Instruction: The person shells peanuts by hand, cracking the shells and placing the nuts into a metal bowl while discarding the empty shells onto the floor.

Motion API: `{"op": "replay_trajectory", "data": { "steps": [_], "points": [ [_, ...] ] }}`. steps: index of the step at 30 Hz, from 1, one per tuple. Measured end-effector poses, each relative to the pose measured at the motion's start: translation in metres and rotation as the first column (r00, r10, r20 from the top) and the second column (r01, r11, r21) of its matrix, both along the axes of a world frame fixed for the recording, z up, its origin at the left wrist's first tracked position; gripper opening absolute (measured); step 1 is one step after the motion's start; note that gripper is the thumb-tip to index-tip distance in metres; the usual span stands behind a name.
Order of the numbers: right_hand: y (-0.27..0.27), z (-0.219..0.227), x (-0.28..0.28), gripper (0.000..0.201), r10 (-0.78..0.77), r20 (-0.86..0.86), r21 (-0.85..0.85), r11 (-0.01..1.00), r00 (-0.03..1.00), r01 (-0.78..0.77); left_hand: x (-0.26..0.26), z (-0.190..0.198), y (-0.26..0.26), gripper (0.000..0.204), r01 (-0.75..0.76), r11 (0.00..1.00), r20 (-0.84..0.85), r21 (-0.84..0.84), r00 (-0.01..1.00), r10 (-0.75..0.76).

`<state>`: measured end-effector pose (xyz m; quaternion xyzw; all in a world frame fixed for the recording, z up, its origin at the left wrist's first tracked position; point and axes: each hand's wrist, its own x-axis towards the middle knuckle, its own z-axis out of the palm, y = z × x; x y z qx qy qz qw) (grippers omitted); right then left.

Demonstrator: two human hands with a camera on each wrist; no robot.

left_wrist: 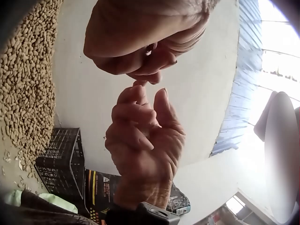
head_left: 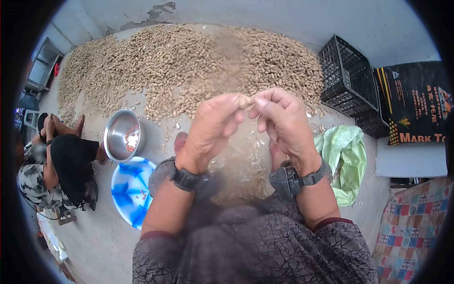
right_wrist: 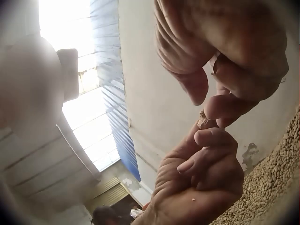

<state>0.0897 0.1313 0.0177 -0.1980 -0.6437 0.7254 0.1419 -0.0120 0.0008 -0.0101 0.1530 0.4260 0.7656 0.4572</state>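
In front of the chest, my two hands meet at one peanut in its shell [head_left: 245, 101]. My left hand [head_left: 213, 125] pinches it between thumb and forefinger, the other fingers curled in. My right hand [head_left: 286, 123] has its fingertips at the peanut's other end. Seen from the right wrist, the peanut [right_wrist: 205, 123] shows a rough, broken-looking edge, with the right fingers [right_wrist: 225, 105] curled against it. A small pale flake [right_wrist: 214, 63] shows in the fold of the right hand. Something small and reddish [left_wrist: 149, 49] peeks out between the left hand's curled fingers.
Beyond the hands, a wide heap of unshelled peanuts [head_left: 184, 61] lies along the wall. Left are a metal bowl [head_left: 109, 137] and a blue-white basin [head_left: 124, 182], both with reddish kernels, and a seated person [head_left: 71, 161]. Right are a green sack [head_left: 350, 161] and black crates [head_left: 347, 75].
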Motion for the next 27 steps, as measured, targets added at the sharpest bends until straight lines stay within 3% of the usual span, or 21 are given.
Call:
{"op": "replay_trajectory", "data": {
  "steps": [1,6,10,14,19,22,27],
  "points": [
    [-0.002,-0.001,0.000,0.020,0.004,-0.005,0.002,1.000,1.000,-0.004,-0.001,-0.001,0.000,0.017,0.019,0.996,0.054,0.091,0.998,-0.024],
    [-0.005,-0.006,-0.001,0.012,-0.050,-0.141,0.024,0.998,0.989,0.054,0.003,-0.002,0.005,0.019,0.052,0.991,0.000,0.127,0.999,-0.052],
    [-0.003,-0.008,0.000,0.014,-0.054,-0.147,0.069,0.995,0.988,0.065,0.006,0.006,0.003,0.022,0.122,0.987,-0.026,0.100,0.992,-0.120],
    [0.003,-0.005,0.002,0.013,-0.022,-0.114,-0.023,1.000,0.993,0.019,0.006,0.004,0.002,0.021,0.116,0.976,0.064,0.184,0.989,-0.130],
    [0.004,-0.001,0.003,0.013,0.018,-0.101,-0.064,0.998,0.995,-0.024,0.006,0.005,0.003,0.024,-0.002,0.994,-0.137,0.106,0.990,0.016],
    [0.003,-0.004,0.004,0.012,0.031,-0.069,-0.065,0.997,0.997,-0.035,0.008,0.006,0.002,0.025,-0.004,0.999,-0.238,0.039,0.971,0.014],
    [0.006,-0.010,0.003,0.009,0.023,-0.134,-0.073,0.997,0.991,-0.033,0.008,0.009,-0.001,0.025,0.031,0.998,-0.215,0.050,0.976,-0.019]
  ]
}}
